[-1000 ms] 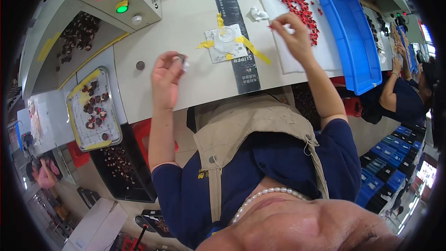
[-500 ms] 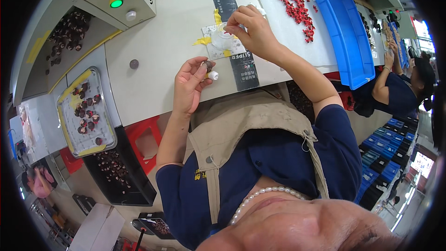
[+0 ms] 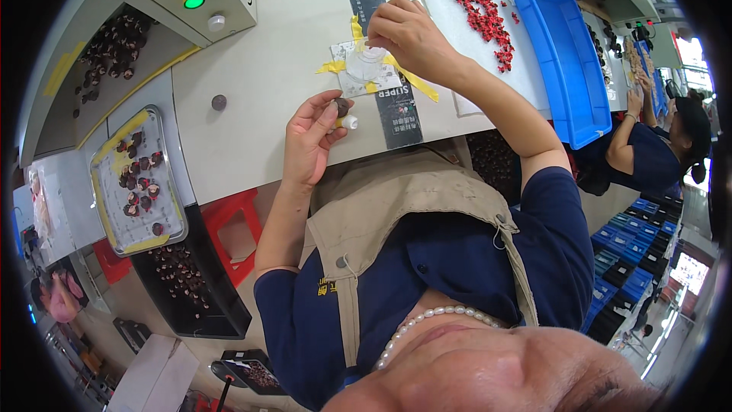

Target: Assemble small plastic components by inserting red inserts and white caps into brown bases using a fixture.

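Observation:
My left hand (image 3: 311,137) is closed near the table's front edge. Between its thumb and fingers it grips a small dark brown ball (image 3: 341,109), and a small white-capped thing (image 3: 348,122) sticks out from the same hand. Over a clear round dish (image 3: 363,67), my right hand (image 3: 412,37) has its thumb and fingers pinched together. Whatever is between those fingertips is hidden or too small to make out. The dish rests on a pale square plate (image 3: 342,52) fixed down with yellow tape (image 3: 421,87).
A lone dark ball (image 3: 219,102) lies left on the table. Small red pieces (image 3: 488,19) are spread on white sheeting beside a blue bin (image 3: 564,69). A metal tray (image 3: 180,217) of brown balls stands left, below a machine (image 3: 221,0) with lit lamps. Another person (image 3: 648,145) sits at right.
My right hand has shifted slightly up over the dish, and more yellow tape shows under its wrist. The left hand keeps its hold on the ball, almost in place.

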Available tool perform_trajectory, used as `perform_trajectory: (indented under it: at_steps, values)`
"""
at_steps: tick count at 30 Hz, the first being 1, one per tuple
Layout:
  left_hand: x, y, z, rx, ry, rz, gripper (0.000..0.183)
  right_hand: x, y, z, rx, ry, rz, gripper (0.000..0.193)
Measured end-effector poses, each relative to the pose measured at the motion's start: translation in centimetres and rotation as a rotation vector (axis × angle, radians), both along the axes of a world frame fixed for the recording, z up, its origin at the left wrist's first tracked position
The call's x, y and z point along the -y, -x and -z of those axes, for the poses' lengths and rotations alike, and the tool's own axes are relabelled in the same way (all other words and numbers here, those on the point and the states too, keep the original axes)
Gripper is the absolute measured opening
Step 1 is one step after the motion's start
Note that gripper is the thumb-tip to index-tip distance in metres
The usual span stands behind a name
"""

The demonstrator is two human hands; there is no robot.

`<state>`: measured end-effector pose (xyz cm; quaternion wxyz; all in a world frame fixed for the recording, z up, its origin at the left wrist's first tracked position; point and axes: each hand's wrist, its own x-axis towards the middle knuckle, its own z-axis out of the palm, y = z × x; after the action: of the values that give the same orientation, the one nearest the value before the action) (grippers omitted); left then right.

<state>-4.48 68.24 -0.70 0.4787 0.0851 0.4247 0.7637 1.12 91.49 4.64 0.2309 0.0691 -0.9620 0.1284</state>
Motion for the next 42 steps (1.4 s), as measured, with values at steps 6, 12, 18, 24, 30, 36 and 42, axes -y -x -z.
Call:
perform_trajectory:
  at_steps: [6, 12, 18, 24, 30, 36, 42]
  values:
    - [-0.4, -0.5, -0.5, 0.026, -0.010, -0.003, 0.026, -0.2, -0.1, -0.1, 0.025, 0.010, -0.030, 0.008]
    - [-1.1, -1.1, -0.5, 0.038, -0.053, 0.022, 0.029, 0.2, -0.3, -0.1, 0.028, -0.008, -0.042, 0.007]
    - [-1.9, -2.0, -0.8, 0.104, -0.069, 0.009, 0.033, 0.1, -0.1, 0.1, 0.031, -0.030, -0.014, 0.007]
    - [-2.6, -2.8, -1.2, 0.161, -0.135, -0.012, 0.033, 1.8, -1.8, -1.3, 0.105, 0.633, 0.049, 0.012]
    - [-3.0, -3.1, -0.8, 0.165, -0.137, -0.034, 0.032, 4.4, -4.9, -0.8, 0.134, 0.862, 0.060, 0.011]
    - [-3.2, -3.4, -0.7, 0.153, -0.125, -0.045, 0.030, 4.5, -5.2, -0.2, 0.108, 0.873, 0.067, 0.010]
    - [-3.5, -3.9, -1.0, 0.001, -0.076, -0.093, 0.026, 4.7, -5.6, -0.6, 0.072, 0.783, 0.044, 0.010]
